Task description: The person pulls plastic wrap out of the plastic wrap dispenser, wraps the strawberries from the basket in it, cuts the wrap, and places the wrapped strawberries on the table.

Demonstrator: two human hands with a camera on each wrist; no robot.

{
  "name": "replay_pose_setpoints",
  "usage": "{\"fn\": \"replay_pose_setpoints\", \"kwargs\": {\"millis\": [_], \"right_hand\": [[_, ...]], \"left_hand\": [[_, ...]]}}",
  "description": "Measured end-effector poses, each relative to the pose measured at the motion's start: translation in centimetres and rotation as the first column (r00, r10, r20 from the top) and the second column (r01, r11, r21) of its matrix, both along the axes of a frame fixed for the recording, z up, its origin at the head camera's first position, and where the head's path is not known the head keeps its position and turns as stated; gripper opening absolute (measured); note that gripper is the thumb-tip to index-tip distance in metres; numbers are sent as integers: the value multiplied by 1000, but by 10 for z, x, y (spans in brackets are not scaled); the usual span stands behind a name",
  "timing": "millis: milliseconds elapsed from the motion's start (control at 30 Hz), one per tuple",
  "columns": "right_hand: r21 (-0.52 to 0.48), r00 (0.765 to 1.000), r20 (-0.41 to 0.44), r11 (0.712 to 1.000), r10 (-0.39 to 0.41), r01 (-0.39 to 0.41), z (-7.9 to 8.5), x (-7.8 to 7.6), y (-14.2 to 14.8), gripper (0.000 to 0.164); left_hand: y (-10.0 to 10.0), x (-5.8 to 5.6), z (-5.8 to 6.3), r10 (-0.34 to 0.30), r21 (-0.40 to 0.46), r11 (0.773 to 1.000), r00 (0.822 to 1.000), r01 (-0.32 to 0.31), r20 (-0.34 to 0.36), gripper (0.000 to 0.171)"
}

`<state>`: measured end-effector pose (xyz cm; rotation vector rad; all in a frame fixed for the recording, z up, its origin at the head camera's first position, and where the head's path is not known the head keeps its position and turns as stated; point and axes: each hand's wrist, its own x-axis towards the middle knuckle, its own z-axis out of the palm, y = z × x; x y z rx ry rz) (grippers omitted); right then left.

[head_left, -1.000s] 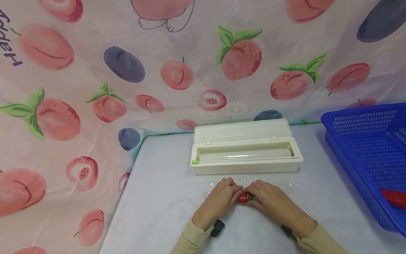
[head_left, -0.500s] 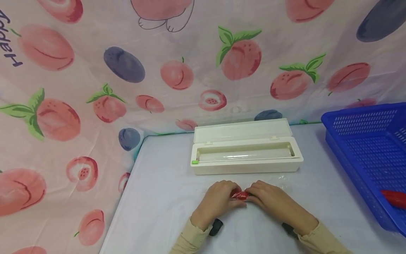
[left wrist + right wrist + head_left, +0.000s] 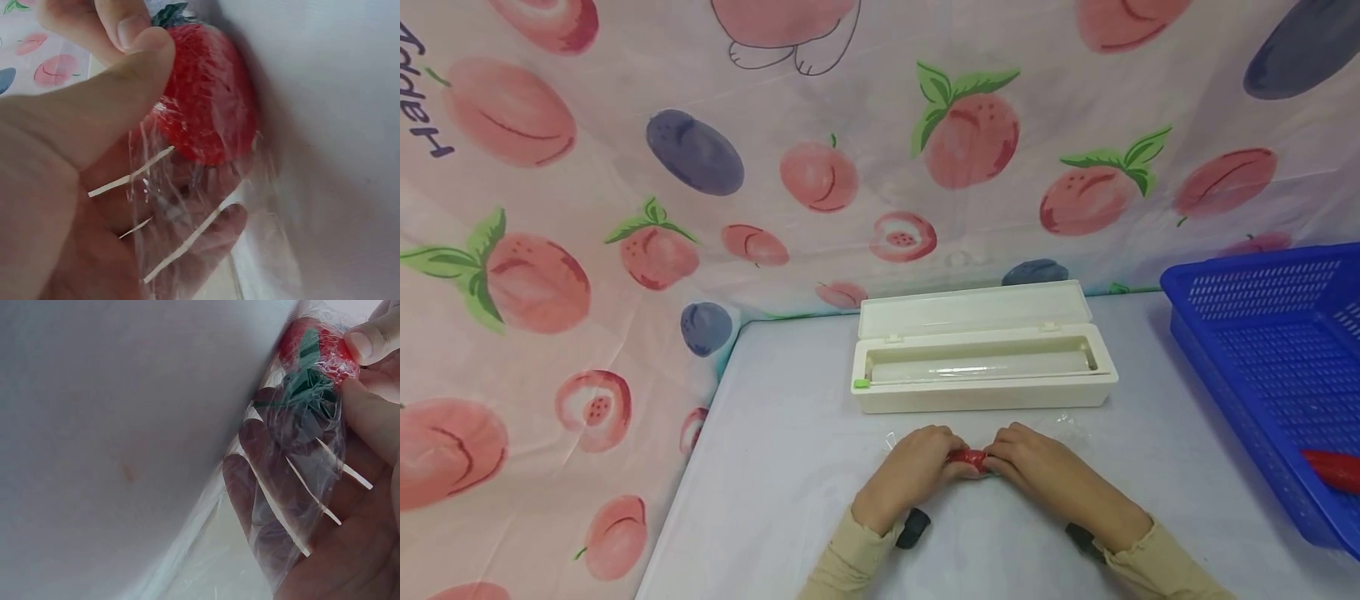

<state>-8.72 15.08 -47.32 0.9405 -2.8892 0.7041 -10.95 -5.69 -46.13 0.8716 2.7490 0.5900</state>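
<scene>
A red strawberry (image 3: 967, 459) with green leaves, wrapped in clear cling film (image 3: 200, 231), lies between the two hands low over the table. My left hand (image 3: 913, 467) grips one side, its thumb (image 3: 147, 59) pressing near the leafy end. From the other side my right hand (image 3: 1037, 467) holds the strawberry and its film, the thumb (image 3: 369, 415) close beside the leaves (image 3: 312, 387). Loose film trails across the fingers of both hands in the wrist views. In the head view the fingers cover the strawberry's two ends.
Behind the hands stands a white cling film box (image 3: 985, 396), lid raised, with a film roll (image 3: 977, 367) inside. A blue plastic basket (image 3: 1195, 333) at the right contains a red item (image 3: 1333, 471). A fruit-print cloth (image 3: 820, 250) hangs at the back and left.
The strawberry has been turned between the fingers; its green leaves, seen in the head view a second ago, are now hidden there. Both hands stay in nearly the same place.
</scene>
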Motion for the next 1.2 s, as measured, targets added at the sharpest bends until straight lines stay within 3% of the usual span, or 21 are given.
{"fn": "replay_pose_setpoints", "kwargs": {"millis": [167, 367, 633, 900, 1200], "right_hand": [[-11, 999, -21, 1000, -24, 24, -2, -1, 0, 10], [-2, 996, -57, 998, -65, 65, -3, -1, 0, 10], [38, 996, -59, 996, -73, 75, -1, 0, 1, 15], [54, 999, -17, 998, -34, 35, 1, 1, 9, 34], [52, 997, -74, 998, -38, 42, 0, -3, 6, 19]], "left_hand": [[2, -3, 4, 29, 22, 999, 998, -30, 51, 29], [4, -5, 5, 69, -8, 998, 996, -69, 64, 24], [4, -5, 5, 38, -24, 999, 999, -39, -25, 25], [6, -3, 8, 97, -21, 995, 993, -96, 72, 27], [6, -3, 9, 125, -8, 992, 981, -125, 146, 28]]}}
